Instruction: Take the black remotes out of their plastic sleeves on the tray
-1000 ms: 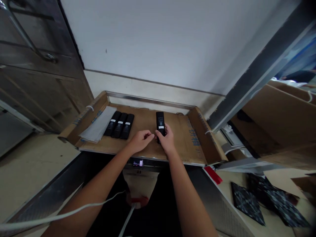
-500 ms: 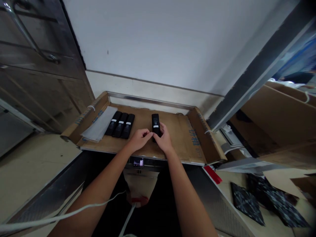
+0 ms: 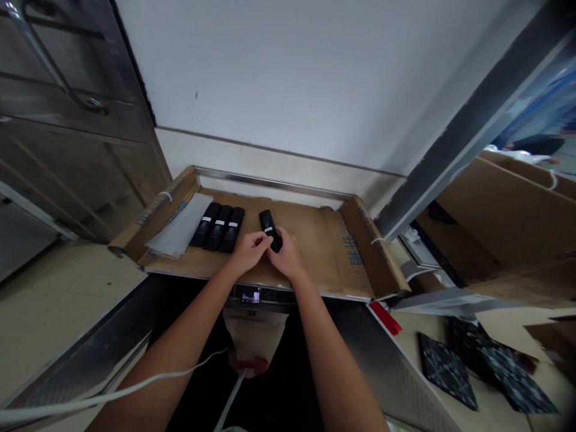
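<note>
A flattened cardboard tray (image 3: 315,252) lies on the surface before me. Three black remote controls (image 3: 218,227) with white labels lie side by side at its left. My right hand (image 3: 284,259) is closed round the near end of a fourth black remote (image 3: 269,227), which points away and slightly left. My left hand (image 3: 246,252) meets it from the left, its fingers pinched against the same remote near my right fingers.
A grey plastic sheet (image 3: 180,225) lies left of the three remotes. A metal cabinet (image 3: 67,120) stands at the left, a slanted metal beam (image 3: 454,144) at the right. Dark patterned panels (image 3: 486,366) lie at lower right. A white cable (image 3: 135,384) crosses my left arm.
Both hands have carried the fourth remote leftward across the cardboard, closer to the row of three, and its far end has tilted to the left.
</note>
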A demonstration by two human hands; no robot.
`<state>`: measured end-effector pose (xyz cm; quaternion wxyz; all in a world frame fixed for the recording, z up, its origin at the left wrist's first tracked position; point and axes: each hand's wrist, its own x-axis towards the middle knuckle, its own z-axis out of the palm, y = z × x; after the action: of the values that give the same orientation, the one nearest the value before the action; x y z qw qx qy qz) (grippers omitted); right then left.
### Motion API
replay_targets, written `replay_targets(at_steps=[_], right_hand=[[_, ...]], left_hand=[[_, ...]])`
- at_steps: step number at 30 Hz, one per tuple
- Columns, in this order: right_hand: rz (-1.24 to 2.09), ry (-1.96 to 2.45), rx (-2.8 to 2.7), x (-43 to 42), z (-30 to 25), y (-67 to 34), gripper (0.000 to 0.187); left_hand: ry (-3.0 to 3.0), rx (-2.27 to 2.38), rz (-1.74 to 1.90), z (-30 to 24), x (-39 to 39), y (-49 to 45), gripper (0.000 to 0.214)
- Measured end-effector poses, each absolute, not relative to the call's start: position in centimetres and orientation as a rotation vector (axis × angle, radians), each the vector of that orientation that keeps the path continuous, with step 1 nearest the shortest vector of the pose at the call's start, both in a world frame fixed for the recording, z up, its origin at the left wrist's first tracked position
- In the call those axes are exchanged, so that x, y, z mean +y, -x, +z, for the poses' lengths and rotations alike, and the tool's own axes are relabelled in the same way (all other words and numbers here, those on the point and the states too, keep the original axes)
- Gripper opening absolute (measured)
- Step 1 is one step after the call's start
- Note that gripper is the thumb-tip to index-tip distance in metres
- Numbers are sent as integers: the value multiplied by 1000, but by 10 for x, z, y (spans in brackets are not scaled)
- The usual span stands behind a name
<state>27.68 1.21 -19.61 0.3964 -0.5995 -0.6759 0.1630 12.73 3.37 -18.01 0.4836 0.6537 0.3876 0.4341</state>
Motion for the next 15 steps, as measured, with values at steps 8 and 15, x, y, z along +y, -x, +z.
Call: replay_targets(at_steps=[8,15], right_hand=[[415,1453,-1253,16,-200,-285,32],[420,1502,-1010,13,-194,-289,40]], left_hand=[[-1598,968,1059,-182,35,-127,36],[-1544,1004,1038,-176,30,-127,39]])
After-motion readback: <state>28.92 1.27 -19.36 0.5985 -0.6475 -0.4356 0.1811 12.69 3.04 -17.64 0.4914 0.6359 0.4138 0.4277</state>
